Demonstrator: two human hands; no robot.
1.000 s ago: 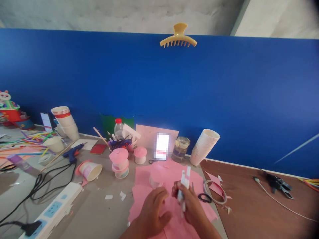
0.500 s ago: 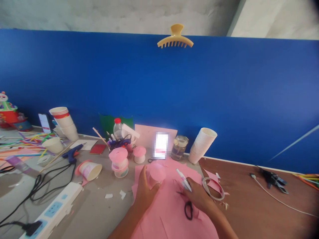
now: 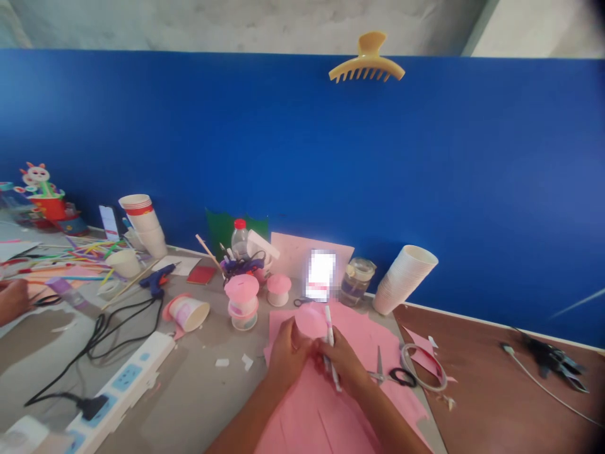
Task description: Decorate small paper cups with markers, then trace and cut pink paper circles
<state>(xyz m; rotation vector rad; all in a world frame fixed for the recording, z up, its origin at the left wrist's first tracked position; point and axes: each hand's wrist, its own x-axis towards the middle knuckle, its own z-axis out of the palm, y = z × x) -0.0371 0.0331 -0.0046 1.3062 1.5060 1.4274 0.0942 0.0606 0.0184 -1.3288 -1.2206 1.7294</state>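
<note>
Over the pink paper sheets [image 3: 307, 416], my left hand [image 3: 289, 353] is closed around a small piece with a round pink top [image 3: 311, 320]; fingers hide its lower part. My right hand [image 3: 341, 356], fingers closed, grips a white pen [image 3: 329, 334] that stands nearly upright and slants across the fingers. Both hands meet at the fingertips just below the pink top. Scissors [image 3: 399, 376] with black handles lie parted on the pink paper, right of my right hand. Pink-topped paper cups [image 3: 242, 296] stand to the left, a smaller one [image 3: 278, 291] beside them.
Behind my hands are a lit phone [image 3: 321, 274], a glass jar [image 3: 358, 282] and a leaning stack of paper cups [image 3: 406, 277]. A tape roll [image 3: 424, 367] lies right. Leftward are a power strip [image 3: 120, 384], a glue gun [image 3: 158, 277] and another person's hand [image 3: 13, 299].
My right hand has moved left with the pen to meet my left hand. The scissors, earlier partly under my right hand, now lie uncovered. Another person's hand has come into view at left.
</note>
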